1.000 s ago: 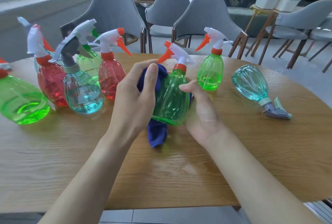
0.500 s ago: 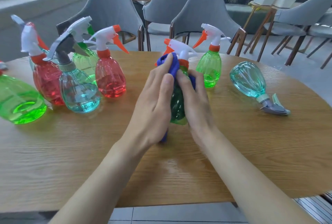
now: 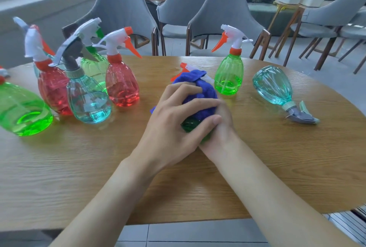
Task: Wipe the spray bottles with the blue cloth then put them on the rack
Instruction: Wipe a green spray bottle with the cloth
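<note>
A green spray bottle (image 3: 191, 124) with an orange and white trigger is tipped away from me at the middle of the round wooden table (image 3: 277, 157). The blue cloth (image 3: 200, 96) is bunched over its upper body. My left hand (image 3: 178, 122) lies on top, fingers curled round the cloth and bottle. My right hand (image 3: 221, 131) grips the bottle from the right and underneath, mostly hidden by the left hand. Most of the bottle's body is covered.
Several spray bottles stand at the left: red ones (image 3: 121, 82), a teal one (image 3: 89, 98), green ones (image 3: 23, 112). Another green bottle (image 3: 229, 74) stands behind my hands. A teal bottle (image 3: 277, 88) lies on its side at the right. Grey chairs (image 3: 223, 12) ring the far edge.
The bottle has tipped from upright to leaning away and lower. My left hand has slid with the cloth over the top of the bottle, and my right hand has moved beneath it.
</note>
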A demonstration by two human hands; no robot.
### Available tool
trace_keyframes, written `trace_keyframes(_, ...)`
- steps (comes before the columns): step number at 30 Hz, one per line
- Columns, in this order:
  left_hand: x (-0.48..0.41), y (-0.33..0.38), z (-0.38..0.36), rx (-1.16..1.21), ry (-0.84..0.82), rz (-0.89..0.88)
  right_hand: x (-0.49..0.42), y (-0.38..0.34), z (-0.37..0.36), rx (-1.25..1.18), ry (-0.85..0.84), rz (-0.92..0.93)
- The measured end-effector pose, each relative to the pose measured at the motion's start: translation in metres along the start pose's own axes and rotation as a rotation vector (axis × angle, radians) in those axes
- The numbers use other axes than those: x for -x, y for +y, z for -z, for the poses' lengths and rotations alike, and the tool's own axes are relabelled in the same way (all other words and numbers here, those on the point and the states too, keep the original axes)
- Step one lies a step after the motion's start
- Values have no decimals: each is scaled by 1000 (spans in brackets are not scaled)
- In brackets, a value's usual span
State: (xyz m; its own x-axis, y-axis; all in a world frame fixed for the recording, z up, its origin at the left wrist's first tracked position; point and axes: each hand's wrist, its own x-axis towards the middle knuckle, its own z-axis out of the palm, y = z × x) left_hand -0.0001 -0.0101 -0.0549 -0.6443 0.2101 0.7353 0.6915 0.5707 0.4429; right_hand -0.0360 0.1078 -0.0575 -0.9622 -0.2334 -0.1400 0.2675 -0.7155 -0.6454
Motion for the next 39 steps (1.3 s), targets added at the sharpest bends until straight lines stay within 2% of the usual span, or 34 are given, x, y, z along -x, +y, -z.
trace_keyframes(3,-3,-2,12,-16,48,-34,5,2,-11,-9,-92,-73)
trace_keyframes(7,-4,-3,22,20,270,-8,6,8,-17,-7,-169,-188)
trace_keyframes(10,-2,-4,21,0,422,32,4,16,-15,7,-158,-228)
trace_keyframes(13,-1,-7,19,-40,494,48,1,21,-12,24,-124,-224)
trace_keyframes(16,-1,-6,14,-62,432,36,-3,19,-10,52,-42,-157)
trace_keyframes(19,1,-2,9,-74,194,19,-4,11,-10,49,-12,-64)
trace_keyframes(21,1,-2,9,-72,67,76,-3,8,-10,83,-11,-25)
trace_keyframes(23,0,-7,12,-23,19,148,-2,7,-9,133,5,5)
trace_keyframes(25,0,-12,13,76,55,179,-3,8,-6,155,22,4)
trace_keyframes(27,2,-11,10,112,171,127,-4,8,-6,143,29,-40)
trace_keyframes(29,3,-5,5,76,287,32,-3,7,-7,101,36,-100)
trace_keyframes(33,1,-4,8,6,402,-85,-3,10,-3,85,38,-179)
trace_keyframes(36,3,-9,12,7,463,-62,-1,14,-9,84,52,-160)
trace_keyframes(39,4,-16,11,4,470,41,-1,13,-10,68,78,-106)
